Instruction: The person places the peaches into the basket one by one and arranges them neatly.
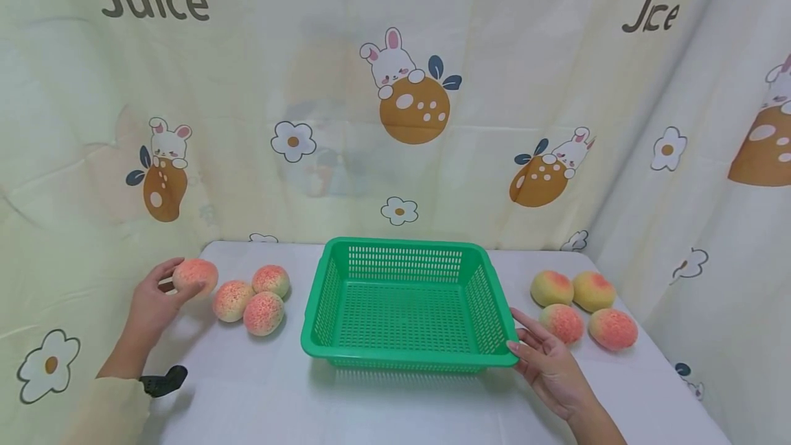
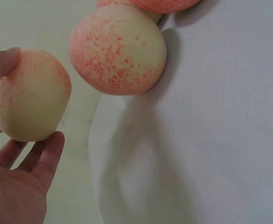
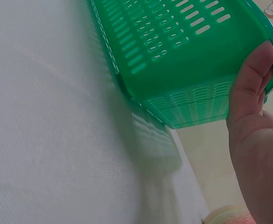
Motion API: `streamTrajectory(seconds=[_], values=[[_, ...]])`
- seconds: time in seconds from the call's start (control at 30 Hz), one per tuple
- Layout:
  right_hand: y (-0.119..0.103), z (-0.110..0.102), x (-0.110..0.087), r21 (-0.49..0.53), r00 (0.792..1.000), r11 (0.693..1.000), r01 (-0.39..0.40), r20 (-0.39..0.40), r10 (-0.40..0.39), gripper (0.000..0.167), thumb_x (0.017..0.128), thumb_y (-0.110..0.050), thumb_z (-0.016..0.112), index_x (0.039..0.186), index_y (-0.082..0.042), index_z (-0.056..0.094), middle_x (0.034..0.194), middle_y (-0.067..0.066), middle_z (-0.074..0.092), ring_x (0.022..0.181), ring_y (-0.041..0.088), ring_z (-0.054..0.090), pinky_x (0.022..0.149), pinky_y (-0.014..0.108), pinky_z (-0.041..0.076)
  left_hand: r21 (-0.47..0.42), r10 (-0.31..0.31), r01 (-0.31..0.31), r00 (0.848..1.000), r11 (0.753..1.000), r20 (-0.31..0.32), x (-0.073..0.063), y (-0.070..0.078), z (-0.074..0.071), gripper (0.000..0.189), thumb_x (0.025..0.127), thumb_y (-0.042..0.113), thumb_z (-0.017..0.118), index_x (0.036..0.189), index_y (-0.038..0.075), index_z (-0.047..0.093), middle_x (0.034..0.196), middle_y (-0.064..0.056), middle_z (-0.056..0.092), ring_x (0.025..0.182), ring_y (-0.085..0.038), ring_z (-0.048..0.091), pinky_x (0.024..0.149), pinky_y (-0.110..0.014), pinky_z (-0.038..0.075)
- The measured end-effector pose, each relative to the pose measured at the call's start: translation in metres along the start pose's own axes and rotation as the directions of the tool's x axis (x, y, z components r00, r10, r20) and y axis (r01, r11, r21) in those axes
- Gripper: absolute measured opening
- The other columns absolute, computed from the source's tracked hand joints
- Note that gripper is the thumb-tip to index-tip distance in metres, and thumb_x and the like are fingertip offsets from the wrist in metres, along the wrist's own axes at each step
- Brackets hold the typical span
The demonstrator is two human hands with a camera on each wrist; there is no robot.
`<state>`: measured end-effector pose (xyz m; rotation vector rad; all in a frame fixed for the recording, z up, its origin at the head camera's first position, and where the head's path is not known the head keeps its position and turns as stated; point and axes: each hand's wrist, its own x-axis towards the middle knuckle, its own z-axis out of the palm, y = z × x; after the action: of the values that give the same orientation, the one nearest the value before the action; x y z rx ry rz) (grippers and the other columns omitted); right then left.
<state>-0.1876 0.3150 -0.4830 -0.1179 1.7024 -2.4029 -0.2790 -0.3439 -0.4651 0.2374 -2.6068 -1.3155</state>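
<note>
Green rectangular slotted plastic basket (image 1: 408,358): middle of the white cloth-covered tabletop (image 1: 247,397); can't tell if base sits fully flat.
Right hand (image 1: 546,369): fingers clamped on basket rim, near its right front corner.
Left hand (image 1: 154,304): thumb and fingers clamped on round pink-and-cream peach (image 1: 196,277).
Held peach: left edge of tabletop, just beside the trio; gap between them shows in left wrist view.
Left trio: three round cream peaches with pink speckles (image 1: 264,314), bunched on tabletop left of basket.
Right four: two yellow red-blushed peaches (image 1: 552,288) behind, two pinkish-red speckled peaches (image 1: 613,329) in front, all right of basket.
Left forearm: pale cream sleeve (image 1: 117,407), black wrist-worn device (image 1: 163,381).
Backdrop: cream printed curtain (image 1: 247,74), rabbits on brown fruit, white flowers, "Juice" lettering.
</note>
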Motion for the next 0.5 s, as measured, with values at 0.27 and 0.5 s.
streamTrajectory(seconds=[0.27,0.5], values=[[-0.003,0.0,0.002,-0.021,0.999,0.999,-0.029,-0.028,0.028,0.063,0.103,-0.002,0.057,0.159,-0.022,0.038,0.115,-0.006,0.064,0.1,0.008,0.069,0.09,0.026,0.06,-0.02,0.058,-0.057,0.998,0.998,0.02,-0.001,0.019,0.007,0.087,0.094,0.049,0.071,0.159,0.006,0.032,0.156,-0.03,0.038,0.131,-0.051,0.047,0.071,-0.009,0.045],[-0.004,0.002,0.001,-0.016,0.998,0.999,-0.05,-0.047,0.049,0.063,0.102,-0.003,0.059,0.159,-0.024,0.039,0.114,-0.005,0.064,0.1,0.009,0.069,0.09,0.026,0.06,-0.018,0.094,-0.093,0.994,0.995,0.052,-0.003,0.035,0.015,0.084,0.094,0.049,0.07,0.159,0.009,0.034,0.152,-0.029,0.042,0.131,-0.049,0.049,0.081,-0.021,0.054]])
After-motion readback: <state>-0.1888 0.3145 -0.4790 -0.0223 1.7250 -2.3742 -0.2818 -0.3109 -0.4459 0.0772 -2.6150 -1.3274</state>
